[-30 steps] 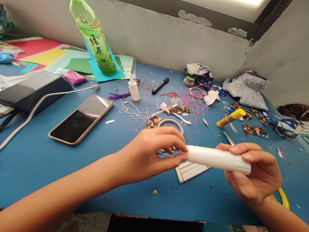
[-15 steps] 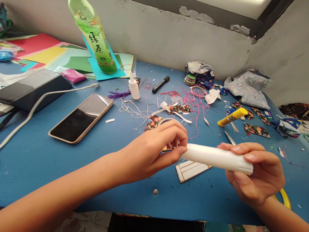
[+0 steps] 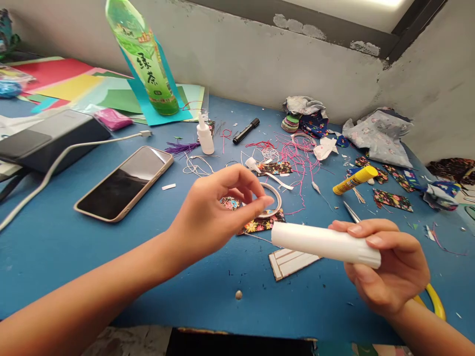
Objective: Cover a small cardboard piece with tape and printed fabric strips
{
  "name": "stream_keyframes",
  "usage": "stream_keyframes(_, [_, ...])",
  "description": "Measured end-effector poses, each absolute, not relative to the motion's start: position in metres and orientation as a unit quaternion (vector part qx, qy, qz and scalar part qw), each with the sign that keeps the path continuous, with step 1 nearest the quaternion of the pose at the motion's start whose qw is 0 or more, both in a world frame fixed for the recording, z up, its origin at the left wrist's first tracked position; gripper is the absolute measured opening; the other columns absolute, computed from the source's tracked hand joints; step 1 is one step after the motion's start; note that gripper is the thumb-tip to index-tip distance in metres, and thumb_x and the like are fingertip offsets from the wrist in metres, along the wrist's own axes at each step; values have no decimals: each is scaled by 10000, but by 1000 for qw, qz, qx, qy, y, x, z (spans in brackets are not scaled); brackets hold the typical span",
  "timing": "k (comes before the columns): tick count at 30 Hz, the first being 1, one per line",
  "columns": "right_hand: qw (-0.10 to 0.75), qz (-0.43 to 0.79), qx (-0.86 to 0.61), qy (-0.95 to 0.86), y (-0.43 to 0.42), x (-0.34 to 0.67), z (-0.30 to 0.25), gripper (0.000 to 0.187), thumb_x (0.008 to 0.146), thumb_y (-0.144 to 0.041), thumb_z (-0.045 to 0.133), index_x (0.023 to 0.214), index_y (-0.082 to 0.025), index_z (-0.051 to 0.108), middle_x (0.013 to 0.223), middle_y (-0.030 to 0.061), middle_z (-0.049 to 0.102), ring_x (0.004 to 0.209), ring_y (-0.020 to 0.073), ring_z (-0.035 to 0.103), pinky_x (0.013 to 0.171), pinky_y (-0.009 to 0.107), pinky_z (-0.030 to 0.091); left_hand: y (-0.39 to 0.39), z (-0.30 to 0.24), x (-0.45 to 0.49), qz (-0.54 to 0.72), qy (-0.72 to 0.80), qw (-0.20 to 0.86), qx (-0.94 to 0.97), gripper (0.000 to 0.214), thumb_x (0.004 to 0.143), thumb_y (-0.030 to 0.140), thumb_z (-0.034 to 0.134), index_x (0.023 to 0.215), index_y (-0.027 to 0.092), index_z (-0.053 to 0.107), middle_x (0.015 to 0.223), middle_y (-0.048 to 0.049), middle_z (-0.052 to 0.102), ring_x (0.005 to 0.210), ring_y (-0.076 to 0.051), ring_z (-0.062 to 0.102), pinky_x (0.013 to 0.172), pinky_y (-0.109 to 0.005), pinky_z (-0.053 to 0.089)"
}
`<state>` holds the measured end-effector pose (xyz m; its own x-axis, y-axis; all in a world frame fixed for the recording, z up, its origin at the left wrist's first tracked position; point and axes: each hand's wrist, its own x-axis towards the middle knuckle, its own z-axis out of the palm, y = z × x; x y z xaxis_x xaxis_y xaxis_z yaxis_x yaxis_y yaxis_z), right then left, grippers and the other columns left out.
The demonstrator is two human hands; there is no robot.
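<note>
My right hand [image 3: 389, 272] is closed around a white rolled paper tube [image 3: 319, 242], held nearly level above the blue table [image 3: 55, 242]. My left hand [image 3: 215, 212] hovers just left of and above the tube's free end, no longer touching it. Its thumb and fingertips are pinched together, and I cannot make out anything between them. Behind the left fingertips lies a white tape ring [image 3: 276, 198] on floral fabric scraps [image 3: 260, 225]. A small striped cardboard piece [image 3: 289, 262] lies under the tube.
A phone [image 3: 126, 180], a dark box with a white cable [image 3: 48, 138], a green tea bottle [image 3: 148, 64] and coloured paper sheets [image 3: 74, 86] are on the left. A small glue bottle [image 3: 205, 136], black marker [image 3: 246, 131], pink threads [image 3: 297, 153], yellow glue stick [image 3: 354, 180] and cloth scraps [image 3: 378, 136] are scattered behind.
My left hand has let go of the tube's end and lifted up and to the left, fingers pinched. The right hand keeps the tube almost still.
</note>
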<state>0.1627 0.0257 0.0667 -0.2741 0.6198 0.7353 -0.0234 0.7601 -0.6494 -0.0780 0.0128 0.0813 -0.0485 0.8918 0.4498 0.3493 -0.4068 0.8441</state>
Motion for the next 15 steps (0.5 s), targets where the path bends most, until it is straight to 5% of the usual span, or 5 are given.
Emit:
stream_keyframes(4, [550,297,-192,-756,25,162,68,381,735,-12,606,1056,-212,655,913,56,626,837,176,639,789,336,659,12,72,-79,513,484,186,684,92,868,158,572,947,185,535,727,31,630,620,-85,630,534,-177,527])
stream_keyframes(8, [532,309,-172,-770,25,161,69,485,668,70,575,1076,-184,637,940,56,625,888,161,647,839,311,640,10,68,-78,490,434,94,750,227,875,157,606,1092,187,549,1027,-61,687,919,-157,670,795,-290,573])
stream_keyframes(10, [526,313,-169,-772,25,160,69,539,635,99,560,1090,-181,630,962,49,622,917,149,641,877,295,624,8,68,-76,476,375,51,794,220,877,165,615,1095,173,586,1121,-105,677,1029,-183,646,890,-318,549])
stream_keyframes(15, [540,300,-173,-768,24,157,67,537,633,92,566,1089,-185,633,962,43,627,918,138,631,890,289,619,3,65,-67,445,292,-8,847,107,867,173,635,970,156,657,977,-99,742,873,-179,692,789,-294,576])
